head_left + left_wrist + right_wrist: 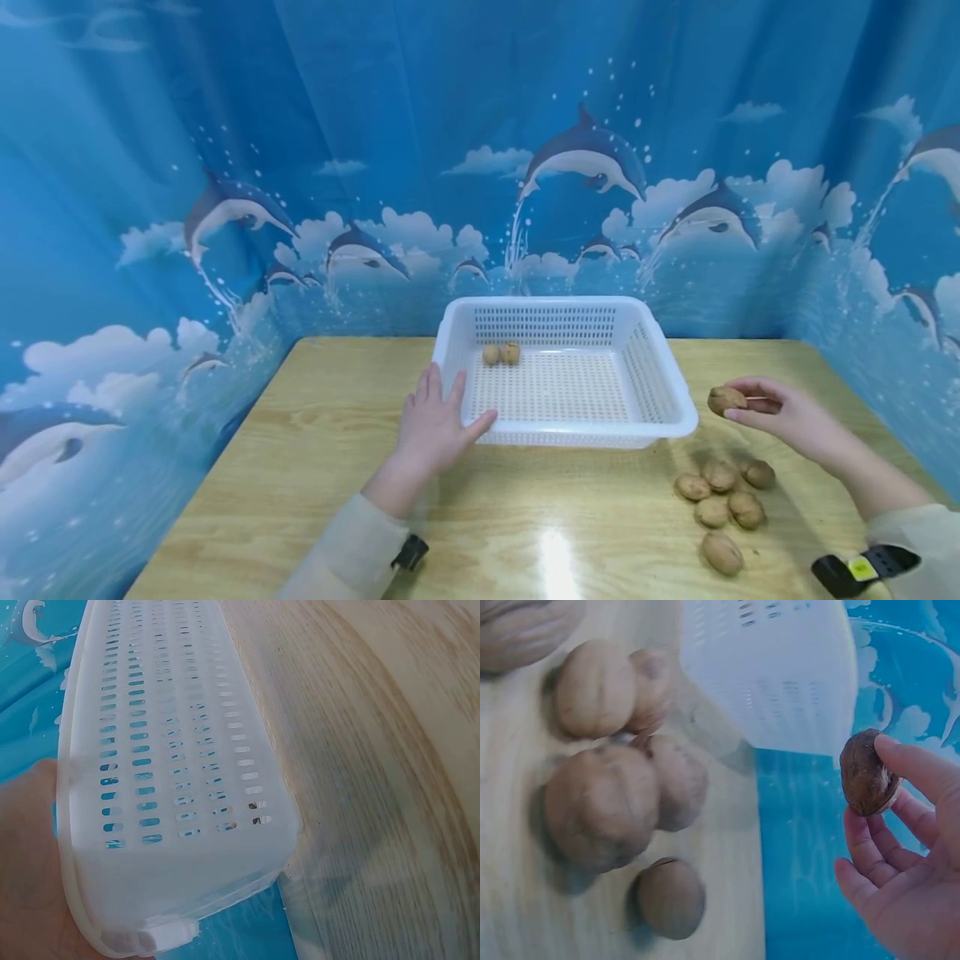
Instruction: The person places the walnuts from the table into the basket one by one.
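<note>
A white plastic basket [577, 428] with slotted sides stands on the table. Two walnuts [512, 353] lie inside it, near its far left corner. My left hand [435, 425] rests on the basket's near left corner, fingers straight and spread, thumb along the front rim. Just right of the basket, my right hand [787, 417] pinches a walnut [868, 772] between thumb and fingers, held up over the table. Below that hand, several loose walnuts [720, 475] lie in a cluster, with one walnut [722, 553] a little nearer to me.
The light wooden table [315, 467] runs back to a blue curtain [450, 125] printed with dolphins, which also closes off both sides. A dark strap [888, 560] sits on my right sleeve, and a small black device [409, 552] on my left.
</note>
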`<state>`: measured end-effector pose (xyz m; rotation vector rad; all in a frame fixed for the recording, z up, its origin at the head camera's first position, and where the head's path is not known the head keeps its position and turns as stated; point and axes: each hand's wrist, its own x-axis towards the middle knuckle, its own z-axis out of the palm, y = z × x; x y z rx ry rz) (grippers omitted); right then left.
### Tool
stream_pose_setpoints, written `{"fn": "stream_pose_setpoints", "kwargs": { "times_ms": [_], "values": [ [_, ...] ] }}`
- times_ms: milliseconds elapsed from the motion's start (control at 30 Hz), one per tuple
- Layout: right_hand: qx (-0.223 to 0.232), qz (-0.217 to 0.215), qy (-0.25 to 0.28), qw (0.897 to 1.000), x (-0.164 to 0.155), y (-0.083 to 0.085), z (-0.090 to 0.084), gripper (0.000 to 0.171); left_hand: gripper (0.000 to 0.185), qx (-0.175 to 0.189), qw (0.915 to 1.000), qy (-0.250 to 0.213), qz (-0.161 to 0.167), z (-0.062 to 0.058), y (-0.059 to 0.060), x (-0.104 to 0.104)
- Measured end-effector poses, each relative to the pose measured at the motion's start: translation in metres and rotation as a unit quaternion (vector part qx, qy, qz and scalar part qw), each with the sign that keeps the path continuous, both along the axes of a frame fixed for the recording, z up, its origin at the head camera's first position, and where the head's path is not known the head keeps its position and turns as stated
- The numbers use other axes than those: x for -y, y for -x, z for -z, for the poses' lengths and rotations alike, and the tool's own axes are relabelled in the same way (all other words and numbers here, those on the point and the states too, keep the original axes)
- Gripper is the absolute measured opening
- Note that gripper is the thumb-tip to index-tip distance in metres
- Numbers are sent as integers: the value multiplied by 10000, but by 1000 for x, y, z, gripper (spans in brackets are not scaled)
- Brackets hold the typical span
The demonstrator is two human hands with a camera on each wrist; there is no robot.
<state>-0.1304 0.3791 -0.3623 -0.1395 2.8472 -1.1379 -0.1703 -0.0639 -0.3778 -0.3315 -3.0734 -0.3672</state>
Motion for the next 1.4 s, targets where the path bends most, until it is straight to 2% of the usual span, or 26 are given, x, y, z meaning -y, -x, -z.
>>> {"fn": "stream_pose_setpoints", "kwargs": {
  "times_ms": [300,567,1067,1400],
  "values": [
    [-142,-122,-2,9998,21,8,-30,60,85,-86,10000,-6,6,-2,0,2],
    [89,-403,102,9991,49,22,-48,64,86,-38,10000,-28,-15,-3,1,2],
    [246,-920,231,9952,92,53,-56,61,86,-77,10000,-9,17,-1,-1,1],
    [395,-985,413,9935,104,71,-53,62,86,-81,10000,-47,20,-2,-2,1]
  ]
}}
